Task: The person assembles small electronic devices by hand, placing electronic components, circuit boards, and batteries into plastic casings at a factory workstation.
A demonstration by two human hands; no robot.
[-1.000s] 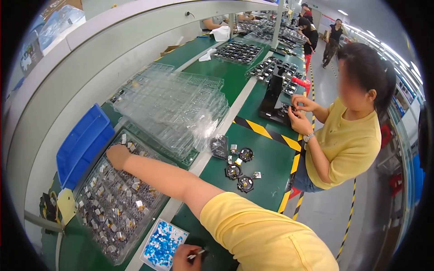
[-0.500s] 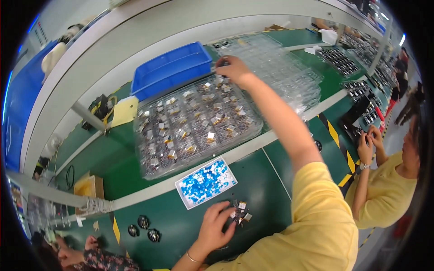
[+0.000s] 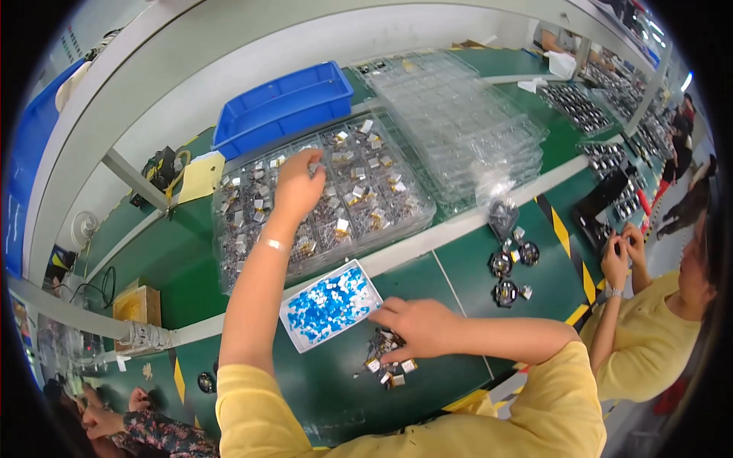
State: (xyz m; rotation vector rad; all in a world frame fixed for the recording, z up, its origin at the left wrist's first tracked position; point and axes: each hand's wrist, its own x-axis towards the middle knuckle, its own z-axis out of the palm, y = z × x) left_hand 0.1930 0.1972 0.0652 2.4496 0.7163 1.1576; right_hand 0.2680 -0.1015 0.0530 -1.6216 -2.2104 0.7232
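Observation:
My left hand (image 3: 299,187) is over a clear compartment tray (image 3: 416,221) full of small electronic parts with silvery squares and thin wires. Its fingers are closed in a pinch, and what they hold is too small to name. On the green bench, my right hand (image 3: 420,327) hovers at a small heap of similar parts (image 3: 389,366), thumb and fingers apart. The fingertips partly cover the heap. Just left of that hand lies a white box (image 3: 305,347) holding many small blue and white pieces.
A blue bin (image 3: 282,107) stands behind the tray, with stacked clear trays (image 3: 466,137) to its right. Several round black parts (image 3: 505,292) lie at right on the bench (image 3: 450,382). A grey rail (image 3: 405,253) crosses it. Co-workers sit on both sides.
My right hand has come back from the tray's far right corner to the heap. My left hand has left the heap and reached up over the tray. The heap looks larger.

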